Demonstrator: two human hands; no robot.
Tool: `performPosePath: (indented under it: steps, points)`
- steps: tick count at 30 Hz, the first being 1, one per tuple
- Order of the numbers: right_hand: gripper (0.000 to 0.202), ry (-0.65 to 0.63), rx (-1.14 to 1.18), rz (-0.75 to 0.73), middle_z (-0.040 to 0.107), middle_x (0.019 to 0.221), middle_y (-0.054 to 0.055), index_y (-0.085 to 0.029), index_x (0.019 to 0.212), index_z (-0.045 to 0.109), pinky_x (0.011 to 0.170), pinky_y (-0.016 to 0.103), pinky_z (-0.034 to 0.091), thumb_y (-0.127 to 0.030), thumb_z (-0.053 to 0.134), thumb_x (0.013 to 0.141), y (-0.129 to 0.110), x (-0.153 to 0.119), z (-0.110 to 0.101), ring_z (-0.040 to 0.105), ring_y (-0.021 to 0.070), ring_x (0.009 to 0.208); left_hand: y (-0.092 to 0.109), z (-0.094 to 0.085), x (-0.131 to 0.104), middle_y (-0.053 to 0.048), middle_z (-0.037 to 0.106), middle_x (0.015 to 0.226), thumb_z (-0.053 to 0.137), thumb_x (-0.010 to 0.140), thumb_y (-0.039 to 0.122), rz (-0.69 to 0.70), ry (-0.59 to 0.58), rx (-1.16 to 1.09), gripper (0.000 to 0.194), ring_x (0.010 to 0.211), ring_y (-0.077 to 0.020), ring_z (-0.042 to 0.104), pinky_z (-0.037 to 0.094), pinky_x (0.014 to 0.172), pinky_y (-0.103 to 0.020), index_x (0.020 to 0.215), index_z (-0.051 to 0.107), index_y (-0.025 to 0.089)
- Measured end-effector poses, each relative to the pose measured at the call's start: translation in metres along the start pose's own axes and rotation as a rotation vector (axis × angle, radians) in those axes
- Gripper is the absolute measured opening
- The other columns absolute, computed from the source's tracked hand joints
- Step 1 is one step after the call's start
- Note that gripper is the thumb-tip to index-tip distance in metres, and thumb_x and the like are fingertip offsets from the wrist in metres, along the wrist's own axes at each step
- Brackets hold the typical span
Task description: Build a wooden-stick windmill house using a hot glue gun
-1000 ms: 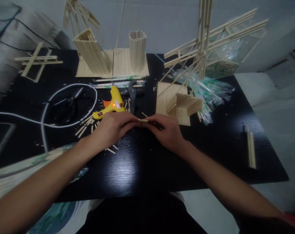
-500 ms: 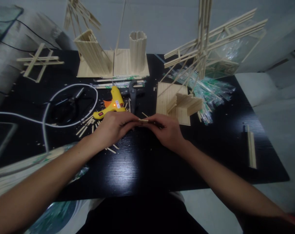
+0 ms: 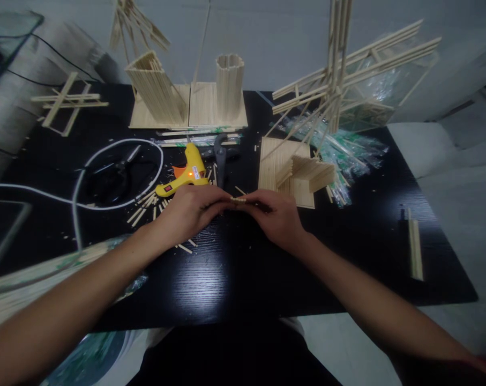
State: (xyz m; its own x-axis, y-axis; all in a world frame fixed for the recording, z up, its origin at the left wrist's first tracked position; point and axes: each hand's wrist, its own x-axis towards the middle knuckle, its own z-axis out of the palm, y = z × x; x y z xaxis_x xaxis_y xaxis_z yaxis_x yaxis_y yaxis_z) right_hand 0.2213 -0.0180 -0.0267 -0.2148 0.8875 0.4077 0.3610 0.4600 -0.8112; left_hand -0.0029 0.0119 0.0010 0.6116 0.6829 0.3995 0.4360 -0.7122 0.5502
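At the far left of the frame, a white cable loops over the black tabletop, whose fine grain shows where light glares off it at lower centre. A crossed stick frame lies at upper left. Green print marks the clear wrapping over sticks at lower left, too blurred to read.

Left of centre, a yellow glue gun shows a lit orange lamp and a small white label whose lettering is illegible. Just below it, the left hand pinches one end of a small row of pale sticks, at the middle of the frame. The right hand is closed on the other end, thumb and fingers together.

Above them stands a fluted stick tower, before a plain grey wall. Right of centre, crumpled clear wrappers carry more green print, also unreadable. Toward the right edge, a narrow stick bundle lies on the table, with pale floor beyond at lower right.
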Motion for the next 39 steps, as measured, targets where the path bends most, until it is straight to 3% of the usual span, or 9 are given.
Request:
performPosePath:
  steps: [18, 23, 32, 39]
  points:
    - [0.006, -0.016, 0.022, 0.026, 0.083, 0.092, 0.002, -0.025, 0.097, 0.081, 0.078, 0.032, 0.062, -0.025, 0.077, 0.092, -0.002, 0.000, -0.001, 0.077, 0.0181, 0.080, -0.001, -0.001, -0.001, -0.005, 0.081, 0.086, 0.062, 0.102, 0.030, -0.024, -0.018, 0.010, 0.019, 0.076, -0.0167, 0.077, 0.059, 0.073, -0.025, 0.101, 0.078, 0.019]
    - [0.009, 0.001, 0.061, 0.098, 0.082, 0.091, 0.002, -0.024, 0.098, 0.080, 0.070, 0.030, 0.060, -0.029, 0.079, 0.091, -0.005, -0.001, -0.002, 0.075, 0.0171, 0.075, -0.001, -0.002, -0.001, -0.005, 0.081, 0.087, 0.065, 0.101, 0.034, -0.044, 0.013, -0.014, 0.019, 0.075, -0.0162, 0.075, 0.058, 0.072, -0.025, 0.100, 0.079, 0.020]
    - [0.007, -0.005, 0.113, 0.099, 0.082, 0.091, 0.003, -0.023, 0.096, 0.080, 0.070, 0.029, 0.061, -0.026, 0.079, 0.090, -0.011, 0.001, -0.005, 0.075, 0.0165, 0.076, 0.004, -0.007, 0.001, -0.003, 0.078, 0.084, 0.071, 0.097, 0.033, -0.163, -0.042, -0.103, 0.017, 0.073, -0.0143, 0.071, 0.052, 0.067, -0.023, 0.101, 0.079, 0.019]
    - [0.006, 0.014, 0.101, 0.088, 0.081, 0.092, 0.003, -0.023, 0.097, 0.078, 0.071, 0.030, 0.061, -0.026, 0.077, 0.091, -0.014, -0.002, -0.005, 0.074, 0.0164, 0.077, 0.001, -0.009, 0.001, -0.002, 0.079, 0.085, 0.071, 0.097, 0.035, -0.136, -0.059, -0.149, 0.017, 0.075, -0.0143, 0.072, 0.054, 0.070, -0.023, 0.099, 0.079, 0.020]
